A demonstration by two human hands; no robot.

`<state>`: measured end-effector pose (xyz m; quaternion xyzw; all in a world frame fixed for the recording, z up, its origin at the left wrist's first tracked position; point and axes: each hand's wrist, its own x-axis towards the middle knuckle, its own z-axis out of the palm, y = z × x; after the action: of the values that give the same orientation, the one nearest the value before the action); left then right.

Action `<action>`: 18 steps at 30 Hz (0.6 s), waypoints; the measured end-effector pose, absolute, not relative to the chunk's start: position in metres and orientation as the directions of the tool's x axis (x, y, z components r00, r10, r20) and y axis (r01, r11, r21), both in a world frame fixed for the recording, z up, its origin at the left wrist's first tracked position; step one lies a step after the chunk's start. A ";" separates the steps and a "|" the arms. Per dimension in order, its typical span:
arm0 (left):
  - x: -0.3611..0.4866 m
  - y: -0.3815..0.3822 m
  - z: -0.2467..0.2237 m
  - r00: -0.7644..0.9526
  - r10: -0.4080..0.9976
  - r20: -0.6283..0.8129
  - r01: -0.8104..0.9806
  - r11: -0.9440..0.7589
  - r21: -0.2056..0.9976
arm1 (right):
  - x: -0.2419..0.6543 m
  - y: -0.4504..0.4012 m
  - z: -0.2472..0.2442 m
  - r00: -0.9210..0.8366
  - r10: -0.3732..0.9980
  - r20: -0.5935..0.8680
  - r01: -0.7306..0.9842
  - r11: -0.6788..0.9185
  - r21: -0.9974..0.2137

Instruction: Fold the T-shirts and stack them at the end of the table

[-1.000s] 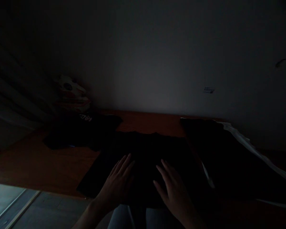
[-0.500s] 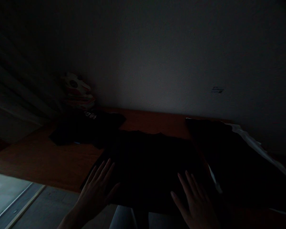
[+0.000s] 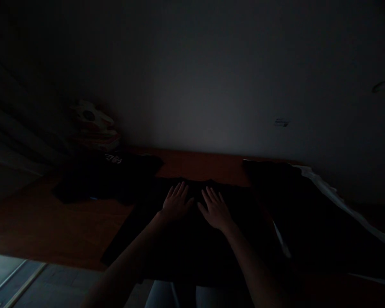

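Observation:
A black garment [image 3: 192, 248], probably a shirt, lies spread on the brown wooden table [image 3: 67, 226] right before me. On its upper part, near the far edge, my left hand [image 3: 177, 202] lies flat with fingers stretched out. My right hand [image 3: 214, 208] rests flat beside it, a small gap apart, its fingers also pointing away from me. Neither hand grips anything. The dim light hides the garment's seams and details.
To the left lies another dark garment [image 3: 131, 173] with a white print. Behind it stands a pile topped by a white object [image 3: 96, 117]. More black cloth with white edging [image 3: 317, 218] covers the right side. A wall [image 3: 195, 85] rises behind the table; a curtain [image 3: 16, 128] hangs left.
Both hands have slid forward and inward over the black garment, from its near sides to its far middle part. The view has shifted slightly to the right.

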<state>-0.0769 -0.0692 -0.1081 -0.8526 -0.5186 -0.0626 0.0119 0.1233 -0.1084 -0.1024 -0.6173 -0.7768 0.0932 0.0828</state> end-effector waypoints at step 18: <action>-0.178 -0.028 -0.112 0.044 0.943 0.330 0.987 -0.091 0.130 | 0.247 -0.097 -0.141 0.192 0.878 0.439 0.944 -0.043 -0.327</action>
<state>-0.1778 -0.0278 -0.1121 -0.7194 -0.6707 -0.1680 0.0662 0.2470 -0.0968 -0.1415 -0.7197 -0.6328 -0.0590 0.2794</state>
